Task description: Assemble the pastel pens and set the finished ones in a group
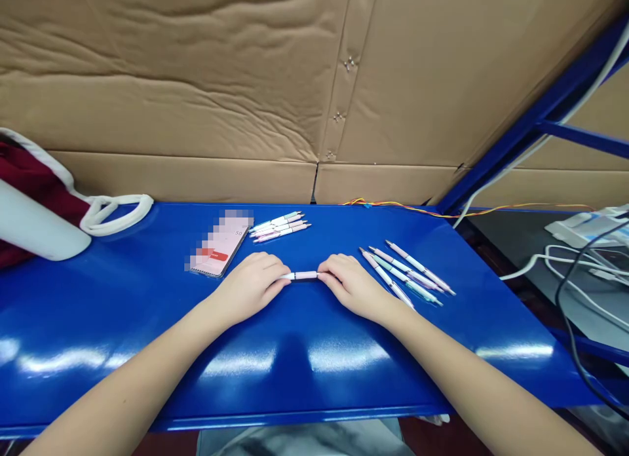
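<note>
A slim white-and-pink pen (305, 275) lies level between my two hands, just above or on the blue table. Its white end is pinched in the fingers of my left hand (253, 287). At the tip end, my right hand (351, 282) closes thumb and fingertips on it. Beyond my left hand rests a group of similar pens (280, 227), side by side. Several more pens (407, 272), in pink, white and green, lie slanted to the right of my right hand, one partly covered by my wrist.
A phone (221, 246) with a partly blurred screen lies behind my left hand. At far left are a white cylinder (39, 213) and a dark red bag (29, 174) with a white strap. Cardboard (221, 115) backs the blue table (147, 279); cables (565, 266) hang at right.
</note>
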Motion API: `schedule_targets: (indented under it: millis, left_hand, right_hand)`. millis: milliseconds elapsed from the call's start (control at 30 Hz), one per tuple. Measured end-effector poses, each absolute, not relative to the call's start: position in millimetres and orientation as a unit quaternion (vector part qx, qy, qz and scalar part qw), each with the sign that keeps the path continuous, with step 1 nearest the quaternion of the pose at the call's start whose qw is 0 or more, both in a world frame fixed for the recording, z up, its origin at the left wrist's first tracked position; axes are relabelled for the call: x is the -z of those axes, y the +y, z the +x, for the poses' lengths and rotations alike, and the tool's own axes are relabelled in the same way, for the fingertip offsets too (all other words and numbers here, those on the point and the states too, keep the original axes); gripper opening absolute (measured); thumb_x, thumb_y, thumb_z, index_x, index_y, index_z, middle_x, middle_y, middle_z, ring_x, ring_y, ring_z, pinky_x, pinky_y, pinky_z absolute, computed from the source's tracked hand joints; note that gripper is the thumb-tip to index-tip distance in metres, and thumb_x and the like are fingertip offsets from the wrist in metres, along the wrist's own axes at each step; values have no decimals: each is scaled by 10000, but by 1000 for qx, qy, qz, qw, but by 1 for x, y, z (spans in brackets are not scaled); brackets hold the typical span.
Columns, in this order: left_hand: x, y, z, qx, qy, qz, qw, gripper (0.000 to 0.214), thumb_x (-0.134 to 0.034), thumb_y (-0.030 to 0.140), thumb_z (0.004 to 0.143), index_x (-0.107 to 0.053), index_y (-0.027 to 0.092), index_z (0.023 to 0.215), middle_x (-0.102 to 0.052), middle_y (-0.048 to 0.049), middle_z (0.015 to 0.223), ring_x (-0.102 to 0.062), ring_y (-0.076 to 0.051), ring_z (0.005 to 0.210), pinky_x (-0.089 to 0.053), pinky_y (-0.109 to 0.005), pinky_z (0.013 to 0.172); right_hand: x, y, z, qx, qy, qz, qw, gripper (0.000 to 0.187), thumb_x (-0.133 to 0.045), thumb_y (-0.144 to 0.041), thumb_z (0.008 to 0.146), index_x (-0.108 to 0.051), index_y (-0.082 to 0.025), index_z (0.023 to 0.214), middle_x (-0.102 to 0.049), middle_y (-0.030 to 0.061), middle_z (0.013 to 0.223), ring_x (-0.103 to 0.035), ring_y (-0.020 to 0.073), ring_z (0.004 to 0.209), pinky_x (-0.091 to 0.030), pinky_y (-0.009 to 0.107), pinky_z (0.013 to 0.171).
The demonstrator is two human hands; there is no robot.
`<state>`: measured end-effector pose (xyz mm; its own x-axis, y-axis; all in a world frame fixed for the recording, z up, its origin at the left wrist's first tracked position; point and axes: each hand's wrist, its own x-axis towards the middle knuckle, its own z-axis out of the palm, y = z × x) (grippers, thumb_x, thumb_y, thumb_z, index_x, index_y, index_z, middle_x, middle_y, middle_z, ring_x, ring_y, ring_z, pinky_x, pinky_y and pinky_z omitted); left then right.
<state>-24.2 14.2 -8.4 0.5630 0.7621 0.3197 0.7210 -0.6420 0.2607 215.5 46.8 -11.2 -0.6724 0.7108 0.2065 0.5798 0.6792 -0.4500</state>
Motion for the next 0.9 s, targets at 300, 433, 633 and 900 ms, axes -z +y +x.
schedule_targets:
  millis: [300, 433, 633, 900]
  left_hand:
    - [8, 14, -24, -215, 421, 879, 61, 213, -452, 298, 939, -623, 181, 984, -641, -62, 937, -560, -194, 890, -451, -348, 823]
    - [8, 13, -24, -213, 417, 881, 63, 213, -445, 296, 941, -623, 186, 982, -640, -61, 935, -563, -197, 896, -454, -349, 824]
    - [7, 13, -24, -218, 417, 880, 63, 225, -450, 298, 939, -630, 175, 993, -643, -63, 937, -560, -190, 890, -458, -341, 818]
    - [7, 13, -24, -220, 415, 881, 60, 214, -454, 291, 937, -631, 177, 980, -645, -60, 929, -561, -188, 884, -458, -335, 814]
  right_hand:
    - [8, 45, 218, -182, -891, -358, 211, 74, -510, -229, 908, -560, -181, 936, -606, 56, 913, -527, 181, 850, -393, 322, 781]
    - [11, 47, 216, -174, -898, -359, 184, 181, -418, -213, 947, -585, -179, 884, -617, 53, 864, -529, 175, 816, -389, 321, 776]
    - [11, 48, 217, -194, -888, -364, 202, 153, -524, -267, 899, -562, -181, 1021, -625, 42, 888, -560, 177, 839, -392, 321, 796]
    - [9, 49, 218, -179, -904, -346, 178, 192, -417, -261, 952, -587, -188, 898, -612, 47, 857, -540, 180, 841, -380, 322, 785]
